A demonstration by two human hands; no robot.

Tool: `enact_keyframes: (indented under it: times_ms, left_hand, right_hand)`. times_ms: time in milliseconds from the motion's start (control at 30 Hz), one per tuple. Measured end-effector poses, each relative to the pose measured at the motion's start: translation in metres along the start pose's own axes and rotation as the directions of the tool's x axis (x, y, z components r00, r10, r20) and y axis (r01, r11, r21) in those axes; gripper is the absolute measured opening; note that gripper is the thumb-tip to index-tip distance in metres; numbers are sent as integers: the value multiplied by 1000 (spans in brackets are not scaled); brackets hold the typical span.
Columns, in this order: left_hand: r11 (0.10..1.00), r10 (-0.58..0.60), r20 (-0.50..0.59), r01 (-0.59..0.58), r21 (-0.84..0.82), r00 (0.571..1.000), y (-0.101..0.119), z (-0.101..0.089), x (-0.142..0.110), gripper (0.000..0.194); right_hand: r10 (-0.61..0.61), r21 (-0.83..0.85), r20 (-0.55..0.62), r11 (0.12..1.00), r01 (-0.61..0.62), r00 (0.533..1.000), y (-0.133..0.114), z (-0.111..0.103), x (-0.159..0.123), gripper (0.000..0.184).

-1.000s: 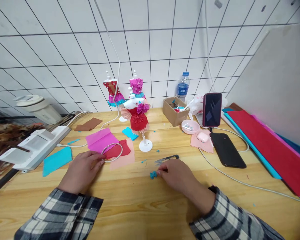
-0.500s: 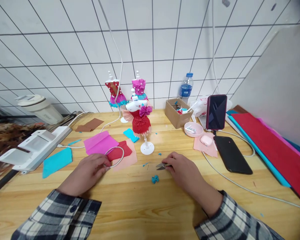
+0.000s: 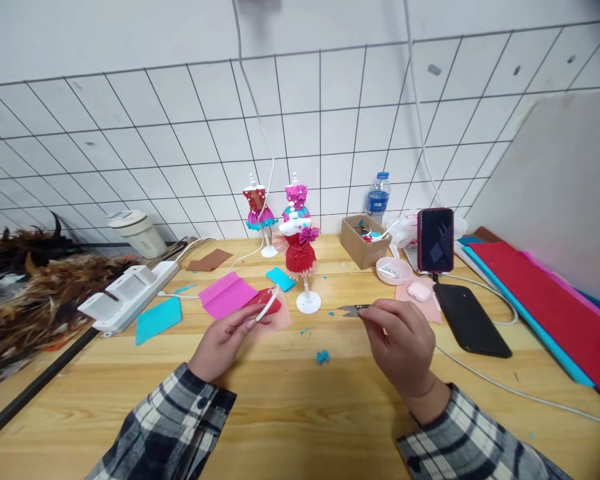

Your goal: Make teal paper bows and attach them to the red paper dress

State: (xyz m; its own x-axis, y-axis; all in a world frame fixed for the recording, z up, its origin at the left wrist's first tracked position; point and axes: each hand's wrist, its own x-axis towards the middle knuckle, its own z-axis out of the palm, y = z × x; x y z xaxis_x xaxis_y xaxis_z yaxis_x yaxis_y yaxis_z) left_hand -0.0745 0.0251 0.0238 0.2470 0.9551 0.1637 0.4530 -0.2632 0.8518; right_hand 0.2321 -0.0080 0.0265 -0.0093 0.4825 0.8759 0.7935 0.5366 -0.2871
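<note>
Front dress form (image 3: pixel 300 259): upright between and beyond the hands; it could be tipped if its slim stem were knocked by a wrist or by either held thing.
Right hand (image 3: pixel 403 340): the snips (image 3: pixel 351 311) are pinched near the handle end by the fingers, with the points turned towards the middle; if the grip were loose, the tool could be twisted or dropped.
Left hand (image 3: pixel 220 347): a thin white ring (image 3: pixel 267 304) is pinched between thumb and fingers, tilted above the papers; it could be bent if squeezed hard, or the sheets dragged if it were lowered and slid.
Red paper (image 3: pixel 275 303): partly hidden by the ring and fingers; it could be creased by pressure from above.
Blue crumpled piece (image 3: pixel 323 357): loose on the surface (image 3: pixel 300 417) between the hands; it could be flattened or brushed aside by a sleeve.
Paper stack (image 3: pixel 540 300): laid along the right side.
Power strip (image 3: pixel 130 293): set at far left, beyond the turquoise sheet (image 3: pixel 159 320).
Flat phone (image 3: pixel 473 320): beside the right hand, where outward movement is limited.
Cardboard box (image 3: pixel 361 243): stood near the wall, with the bottle (image 3: pixel 378 200) behind.
Pink dish (image 3: pixel 395 275): filled with small pieces, beyond the right hand.
White cable (image 3: pixel 505 388): trailed past the right wrist; it could be snagged by the cuff.
</note>
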Motion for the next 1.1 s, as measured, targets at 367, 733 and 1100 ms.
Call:
enact_keyframes:
  times_ms: [367,733,1100]
  left_hand:
    - [925,-74,69,94,-369,995,22,52,-12,39]
    - [997,81,162,-81,-5,983,23,51,-25,22]
    - [952,231,225,-268,148,947,27,57,-30,16]
  right_hand:
    - [183,104,40,977,-186,982,6,1,2,12]
    - [330,-64,706,911,-408,627,37,42,-16,18]
    - [81,283,426,934,-217,901,-21,24,-10,20]
